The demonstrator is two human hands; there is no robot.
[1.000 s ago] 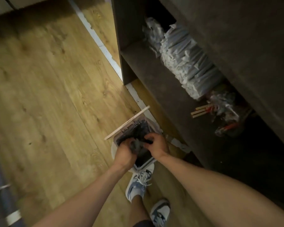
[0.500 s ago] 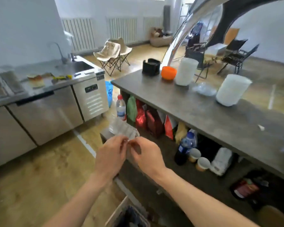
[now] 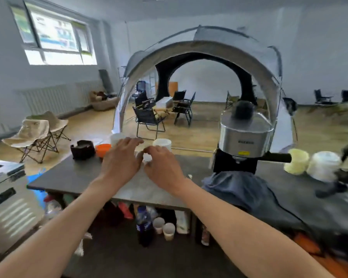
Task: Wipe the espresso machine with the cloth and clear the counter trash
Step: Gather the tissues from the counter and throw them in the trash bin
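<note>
The steel and black espresso machine (image 3: pixel 245 137) stands on the grey counter (image 3: pixel 74 177), right of centre. A blue-grey cloth (image 3: pixel 239 189) lies crumpled on the counter right in front of it. My left hand (image 3: pixel 121 159) and my right hand (image 3: pixel 163 167) are raised together over the counter's middle, left of the machine. A small pale scrap (image 3: pixel 147 157) shows between their fingertips. My right thumb and forefinger pinch it; my left fingers are stretched out beside it, and blur hides whether they grip it.
A black holder (image 3: pixel 82 149), an orange bowl (image 3: pixel 102 149) and white cup stacks (image 3: pixel 162 143) sit at the counter's far left. A yellowish tub (image 3: pixel 296 161) and a white tub (image 3: pixel 323 165) stand right of the machine. Bottles and cups fill the shelf below (image 3: pixel 161 227).
My hands came up from the bin on the floor, where they pressed dark stuff down. The view swung up to the counter, and the hands now meet over its top.
</note>
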